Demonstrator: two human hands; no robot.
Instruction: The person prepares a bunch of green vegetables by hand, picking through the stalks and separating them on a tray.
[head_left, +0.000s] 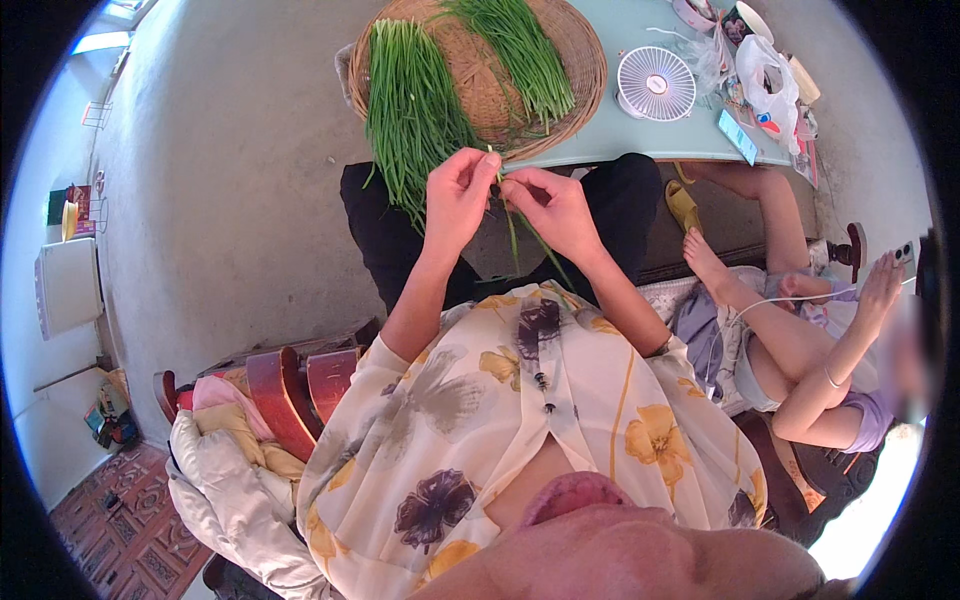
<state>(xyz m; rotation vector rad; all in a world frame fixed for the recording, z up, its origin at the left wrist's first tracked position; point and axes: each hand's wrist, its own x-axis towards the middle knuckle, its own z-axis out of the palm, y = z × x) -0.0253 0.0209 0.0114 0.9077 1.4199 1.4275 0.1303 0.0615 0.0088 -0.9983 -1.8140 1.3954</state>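
Both my hands meet over my lap, just in front of the near rim of a round wicker basket (592, 90). My left hand (461, 195) pinches the pale end of a few green stalks (514, 232) between thumb and fingers. Close beside it, my right hand (551, 210) pinches the same thin stalks, whose long leaves hang down towards my shirt. A large bunch of Chinese chives (412, 112) lies at the basket's left side, its leaf tips drooping over the rim. Another bunch of chives (525, 64) lies on the basket's right side.
The basket rests on a pale table (570, 154). Right of it stand a small white fan (657, 84), a phone (737, 137) and a white plastic bag (769, 86). At the right, another person (795, 337) reclines with a phone, a white cable (787, 298) beside them. A slipper (682, 208) is near their foot.
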